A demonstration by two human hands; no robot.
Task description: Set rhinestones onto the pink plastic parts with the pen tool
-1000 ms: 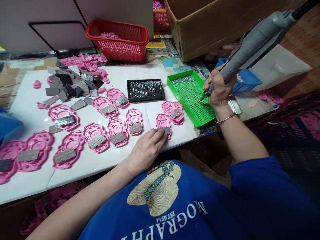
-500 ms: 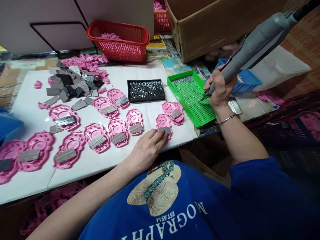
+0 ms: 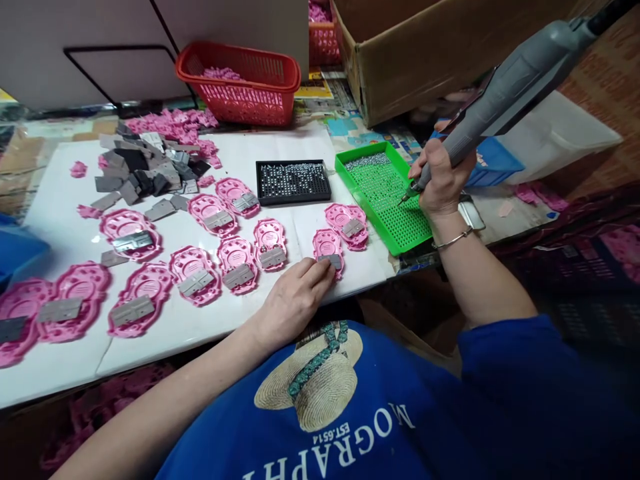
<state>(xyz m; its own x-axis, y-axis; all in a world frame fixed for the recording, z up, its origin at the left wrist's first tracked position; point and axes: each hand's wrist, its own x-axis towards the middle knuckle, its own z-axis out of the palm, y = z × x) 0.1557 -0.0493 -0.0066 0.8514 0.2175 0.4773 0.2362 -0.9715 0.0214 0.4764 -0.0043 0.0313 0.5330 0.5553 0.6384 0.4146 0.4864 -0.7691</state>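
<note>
My right hand [image 3: 445,173] is wrapped round a grey electric screwdriver [image 3: 515,87]. The tool's tip touches or hovers just over the green perforated tray [image 3: 407,230], which holds small screws. At the table's front edge, my left hand [image 3: 300,290] has its fingers closed on the lower end of a pink plastic part [image 3: 327,241] with a grey plate [image 3: 330,261] on it. Just behind that part lies another pink part [image 3: 340,218] with a plate. A black tray [image 3: 293,193] of screws sits left of the green one.
Several pink parts with grey plates [image 3: 195,281] lie to the left. Behind them are a pile of grey plates [image 3: 135,160] and pink pieces [image 3: 175,121]. A red basket [image 3: 240,67], a cardboard box [image 3: 400,80] and a blue bin [image 3: 495,167] stand at the back.
The view has shifted very slightly. Both hands keep their places, with the screwdriver's tip still at the green tray.
</note>
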